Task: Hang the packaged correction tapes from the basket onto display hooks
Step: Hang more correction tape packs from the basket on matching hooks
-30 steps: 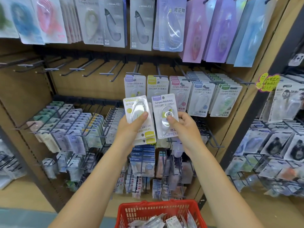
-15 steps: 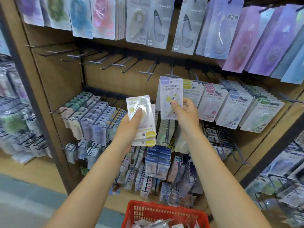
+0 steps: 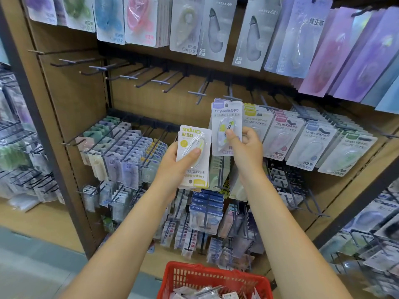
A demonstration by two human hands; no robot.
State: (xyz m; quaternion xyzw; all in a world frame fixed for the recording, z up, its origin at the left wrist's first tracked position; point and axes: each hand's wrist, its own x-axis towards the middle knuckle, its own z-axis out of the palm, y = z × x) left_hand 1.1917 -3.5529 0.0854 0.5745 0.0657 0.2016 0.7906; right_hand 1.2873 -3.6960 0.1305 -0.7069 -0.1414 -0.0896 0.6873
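My left hand (image 3: 172, 165) grips a small stack of white and yellow correction tape packs (image 3: 193, 156), held upside down, thumb across the front. My right hand (image 3: 246, 145) pinches one correction tape pack (image 3: 225, 117) upright, its hang hole at the tip of a display hook (image 3: 232, 97) in the middle row. This pack covers the purple-topped packs hanging behind it. The red basket (image 3: 216, 277) sits below my arms at the bottom edge, with more packs inside.
Several bare hooks (image 3: 129, 77) stick out left of the held pack. Rows of hung correction tapes (image 3: 313, 145) fill the right of that row, larger packs (image 3: 216, 29) hang above, small packs (image 3: 121, 152) below left. A dark shelf upright (image 3: 43, 126) stands at left.
My right hand has lifted its single pack up and right to the hook in front of the purple-topped packs. The left hand's stack has stayed about level. The view has shifted left.
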